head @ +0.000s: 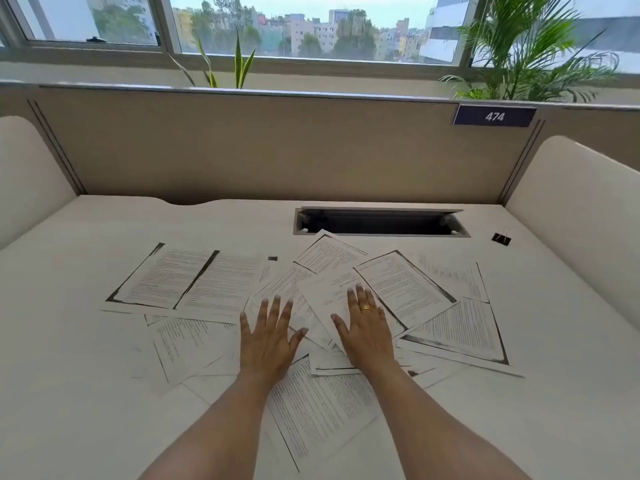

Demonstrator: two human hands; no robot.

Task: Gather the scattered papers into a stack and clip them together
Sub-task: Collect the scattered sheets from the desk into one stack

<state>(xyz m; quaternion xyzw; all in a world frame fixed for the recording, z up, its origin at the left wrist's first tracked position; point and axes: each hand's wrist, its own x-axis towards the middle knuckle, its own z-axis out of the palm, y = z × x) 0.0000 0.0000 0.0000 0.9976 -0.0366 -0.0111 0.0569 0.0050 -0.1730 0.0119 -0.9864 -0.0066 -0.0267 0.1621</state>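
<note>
Several printed papers (194,282) lie scattered and overlapping across the middle of the white desk (69,375), some skewed, some half under others. My left hand (268,337) rests flat on the sheets near the centre, fingers spread, holding nothing. My right hand (365,323), with a gold ring, lies flat on a tilted sheet (325,299) just to the right, fingers apart. A black binder clip (501,238) sits alone at the far right of the desk, well away from both hands.
A cable slot (381,222) with an open lid is set in the desk behind the papers. A beige partition (277,147) with a "474" tag (494,116) closes the back. Curved side panels stand left and right. Plants and windows are beyond.
</note>
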